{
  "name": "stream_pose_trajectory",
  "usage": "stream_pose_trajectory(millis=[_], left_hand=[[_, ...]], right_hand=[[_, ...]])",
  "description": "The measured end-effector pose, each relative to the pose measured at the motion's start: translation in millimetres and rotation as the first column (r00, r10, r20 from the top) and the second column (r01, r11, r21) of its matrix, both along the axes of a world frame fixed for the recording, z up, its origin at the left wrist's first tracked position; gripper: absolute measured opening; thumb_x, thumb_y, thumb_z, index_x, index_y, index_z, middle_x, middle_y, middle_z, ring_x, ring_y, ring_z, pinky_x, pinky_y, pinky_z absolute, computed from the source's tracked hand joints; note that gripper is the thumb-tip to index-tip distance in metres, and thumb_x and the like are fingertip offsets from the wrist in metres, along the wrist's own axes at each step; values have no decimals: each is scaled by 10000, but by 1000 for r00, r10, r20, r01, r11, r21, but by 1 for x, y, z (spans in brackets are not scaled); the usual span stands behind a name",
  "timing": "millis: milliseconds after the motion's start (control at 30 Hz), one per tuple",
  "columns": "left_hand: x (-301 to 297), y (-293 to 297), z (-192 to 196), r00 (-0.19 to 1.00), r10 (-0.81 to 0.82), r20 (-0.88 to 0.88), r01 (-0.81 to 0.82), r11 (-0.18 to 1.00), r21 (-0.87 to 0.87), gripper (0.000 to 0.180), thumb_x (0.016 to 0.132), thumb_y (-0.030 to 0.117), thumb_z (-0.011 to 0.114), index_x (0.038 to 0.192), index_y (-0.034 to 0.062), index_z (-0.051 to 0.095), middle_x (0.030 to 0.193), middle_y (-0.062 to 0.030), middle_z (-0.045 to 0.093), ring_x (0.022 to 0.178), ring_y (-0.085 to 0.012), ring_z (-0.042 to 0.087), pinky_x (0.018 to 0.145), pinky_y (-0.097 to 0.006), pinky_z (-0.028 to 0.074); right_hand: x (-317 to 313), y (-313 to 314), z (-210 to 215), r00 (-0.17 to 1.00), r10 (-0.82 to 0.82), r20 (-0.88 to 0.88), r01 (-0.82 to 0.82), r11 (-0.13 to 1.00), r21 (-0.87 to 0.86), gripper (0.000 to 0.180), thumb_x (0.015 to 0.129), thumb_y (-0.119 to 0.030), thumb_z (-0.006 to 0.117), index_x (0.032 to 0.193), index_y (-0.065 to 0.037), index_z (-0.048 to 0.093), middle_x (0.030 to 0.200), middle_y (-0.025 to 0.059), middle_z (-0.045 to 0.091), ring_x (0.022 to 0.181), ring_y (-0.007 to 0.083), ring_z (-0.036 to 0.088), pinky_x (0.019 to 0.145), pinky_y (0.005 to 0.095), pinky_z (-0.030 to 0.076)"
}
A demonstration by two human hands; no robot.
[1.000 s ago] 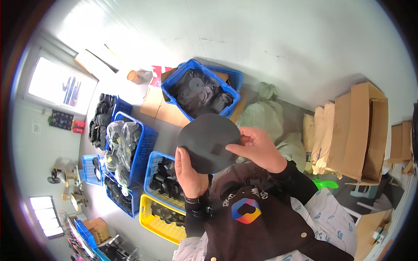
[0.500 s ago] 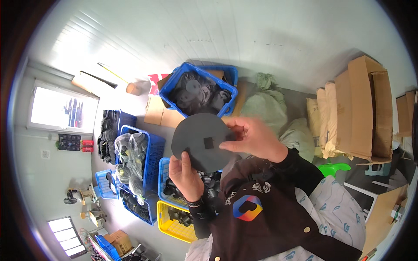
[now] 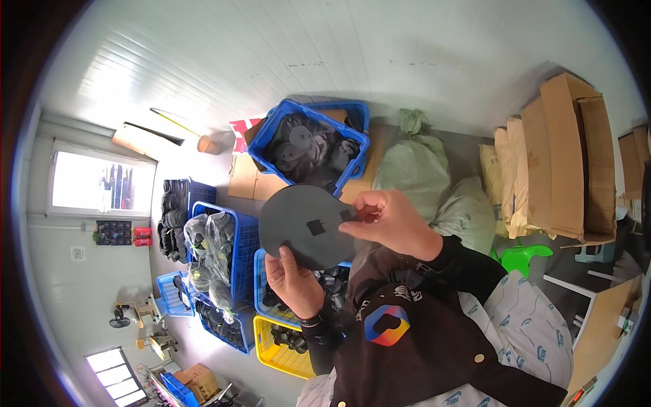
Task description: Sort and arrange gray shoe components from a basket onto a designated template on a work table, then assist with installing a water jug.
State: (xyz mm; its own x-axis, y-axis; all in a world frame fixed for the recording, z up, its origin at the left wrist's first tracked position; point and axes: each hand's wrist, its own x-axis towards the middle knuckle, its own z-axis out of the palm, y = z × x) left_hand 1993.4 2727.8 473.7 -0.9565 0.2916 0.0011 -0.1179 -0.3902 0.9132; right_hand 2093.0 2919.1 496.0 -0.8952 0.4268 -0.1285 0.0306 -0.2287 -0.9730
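Note:
A flat, dark grey round sheet [image 3: 288, 214] with a small square opening near its middle is held up in front of my chest. My left hand [image 3: 298, 288] grips its lower edge, thumb on the near face and the other fingers partly hidden. My right hand [image 3: 400, 227] pinches the right edge between thumb and fingers, beside a second dark square mark. Beyond the sheet, a blue crate [image 3: 271, 122] holds similar dark rounded pieces, some in clear plastic.
To the left stand a tall blue crate [image 3: 245, 247] with plastic-wrapped dark parts and a yellow crate [image 3: 288, 356]. Pale green sacks [image 3: 413, 169] lean near the wall. Cardboard boxes [image 3: 559, 159], a green plastic stool [image 3: 522, 258] and a wooden-topped table [image 3: 603, 322] are on the right.
The sheet has shifted slightly left and down and turned a little. A second square mark now shows beside my right thumb. Both hands keep their grip.

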Motion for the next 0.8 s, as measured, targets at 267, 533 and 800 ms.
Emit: stream_pose_trajectory(millis=[267, 533, 800], left_hand=[[2, 4, 4, 999, -2, 53, 0, 999, 36, 196, 1067, 133, 571, 1205, 17, 648, 1153, -89, 716, 1026, -161, 692, 881, -280, 550], [3, 3, 5, 998, -18, 62, 13, 997, 78, 204, 1065, 139, 573, 1217, 29, 654, 1185, -95, 714, 1063, -189, 699, 898, -314, 577], [-1, -4, 6, 997, 52, 51, -54, 997, 54, 192, 1079, 190, 561, 1146, 43, 663, 1110, -81, 728, 1003, -178, 700, 854, -299, 564]], right_hand=[[4, -8, 8, 994, -73, -76, 73, 997, -4, 220, 881, -124, 818, 981, 39, 710, 816, -5, 667, 742, 36, 585, 647, 223, 479], [8, -6, -3, 996, -91, -15, 91, 996, -7, 253, 918, -127, 775, 1067, 73, 732, 932, 77, 755, 835, 84, 685, 736, 225, 548], [6, -3, -6, 994, -94, -55, 91, 995, -51, 206, 930, -98, 758, 1057, 63, 739, 930, 61, 738, 813, 72, 662, 712, 226, 531]])
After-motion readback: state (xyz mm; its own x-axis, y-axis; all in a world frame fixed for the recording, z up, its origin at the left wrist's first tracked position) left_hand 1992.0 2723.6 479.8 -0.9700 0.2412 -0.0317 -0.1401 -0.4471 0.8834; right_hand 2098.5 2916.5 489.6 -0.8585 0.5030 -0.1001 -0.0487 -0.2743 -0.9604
